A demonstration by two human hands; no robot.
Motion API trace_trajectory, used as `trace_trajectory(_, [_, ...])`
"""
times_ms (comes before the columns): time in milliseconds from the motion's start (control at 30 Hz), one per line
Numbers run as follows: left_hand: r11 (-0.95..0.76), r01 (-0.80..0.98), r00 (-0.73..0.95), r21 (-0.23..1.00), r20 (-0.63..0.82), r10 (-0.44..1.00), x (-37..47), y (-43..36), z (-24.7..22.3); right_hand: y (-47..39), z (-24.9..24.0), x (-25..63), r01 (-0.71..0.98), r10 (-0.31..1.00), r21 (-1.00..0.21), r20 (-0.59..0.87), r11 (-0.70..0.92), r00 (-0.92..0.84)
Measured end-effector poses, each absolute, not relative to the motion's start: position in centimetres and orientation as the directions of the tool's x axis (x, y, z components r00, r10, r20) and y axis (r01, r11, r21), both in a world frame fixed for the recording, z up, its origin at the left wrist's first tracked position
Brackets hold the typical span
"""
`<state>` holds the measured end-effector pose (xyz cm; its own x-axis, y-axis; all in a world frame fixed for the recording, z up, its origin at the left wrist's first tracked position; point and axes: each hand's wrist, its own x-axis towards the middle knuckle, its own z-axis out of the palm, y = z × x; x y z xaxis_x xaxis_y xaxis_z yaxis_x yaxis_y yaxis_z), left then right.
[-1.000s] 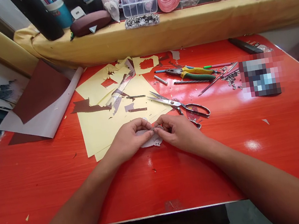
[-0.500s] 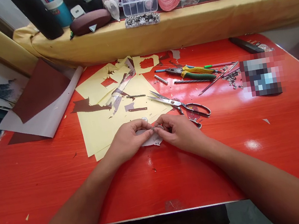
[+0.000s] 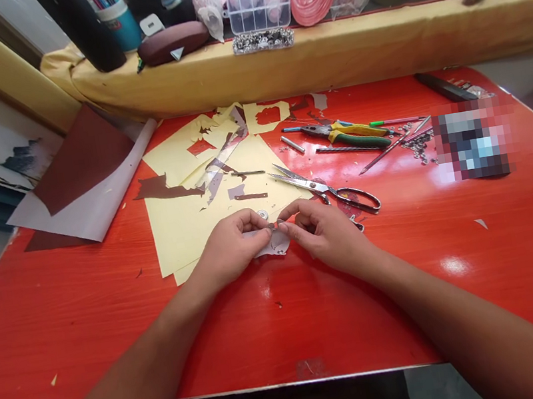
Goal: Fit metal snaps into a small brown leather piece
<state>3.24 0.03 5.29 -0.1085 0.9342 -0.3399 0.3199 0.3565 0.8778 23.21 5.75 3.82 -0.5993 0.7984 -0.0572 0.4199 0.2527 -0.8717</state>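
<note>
Between my hands is a small pale grey cut piece of sheet material (image 3: 278,243), with a round metal snap on its lower edge. The thumb and fingers of my left hand (image 3: 233,246) are closed on its upper left part. My right hand (image 3: 324,229) pinches with thumb and forefinger at the top right of the piece; what lies between those fingertips is too small to make out. Just above my fingers rests a small round metal disc (image 3: 262,215). Scissors (image 3: 323,188) with spread blades lie beyond my right hand.
Yellow paper sheets (image 3: 175,231) carry brown offcuts (image 3: 166,188). Pliers (image 3: 347,135), pencils and loose metal snaps (image 3: 421,147) lie at the back right. A brown sheet with a pale back (image 3: 83,161) curls at the left. A cloth-covered ledge (image 3: 207,77) holds boxes and jars.
My right fingertips have drawn slightly apart from the left ones, showing more of the grey piece. The whole view has shifted a little. My left hand keeps its hold.
</note>
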Motion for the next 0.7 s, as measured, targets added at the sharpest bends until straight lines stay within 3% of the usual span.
trace_trajectory(700, [0.431, 0.267, -0.144, 0.862, -0.407, 0.902, 3.13, 0.02, 5.27, 5.64, 3.7, 23.16, 0.379, 0.786, -0.872, 0.011, 0.31, -0.618])
